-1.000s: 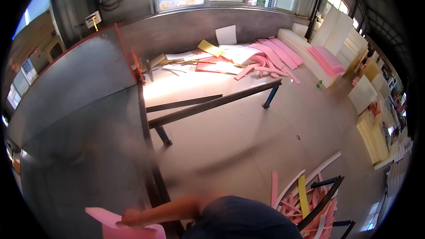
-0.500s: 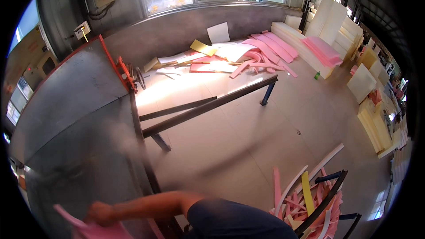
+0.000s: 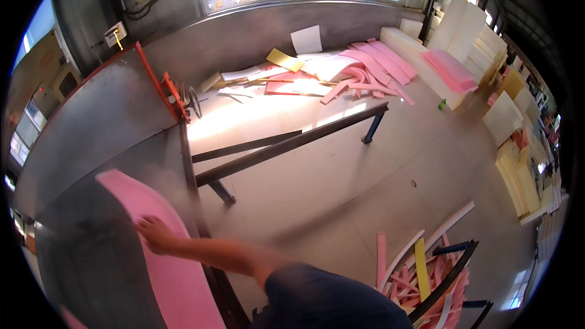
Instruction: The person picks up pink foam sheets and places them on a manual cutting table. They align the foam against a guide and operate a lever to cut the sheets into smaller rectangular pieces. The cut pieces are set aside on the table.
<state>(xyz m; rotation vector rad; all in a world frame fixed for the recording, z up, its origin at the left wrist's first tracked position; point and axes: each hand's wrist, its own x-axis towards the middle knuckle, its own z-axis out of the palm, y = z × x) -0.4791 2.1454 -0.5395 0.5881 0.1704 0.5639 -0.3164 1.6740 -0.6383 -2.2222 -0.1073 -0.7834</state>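
My right arm, in a dark sleeve, reaches across to the left over a dark grey metal table [image 3: 85,237]. My right hand [image 3: 157,235] is on a long pink foam sheet [image 3: 177,277], its fingers curled at the sheet's left edge. The sheet runs from the lower edge of the view up along the table, and its far end bends slightly to the left. A second bit of pink [image 3: 72,318] shows at the lower left rim, too cut off to make out. My left hand is out of view.
Right of the table stands a dark steel beam frame [image 3: 292,144] on blue legs. A rack of pink and yellow foam offcuts [image 3: 422,268] is at lower right. Foam scraps [image 3: 329,73] lie by the far wall, a green bottle [image 3: 442,104] near stacked foam blocks [image 3: 420,64].
My right hand has moved up and forward over the table, bringing the pink foam sheet with it. Much more of the sheet now lies in view. The head view has shifted slightly.
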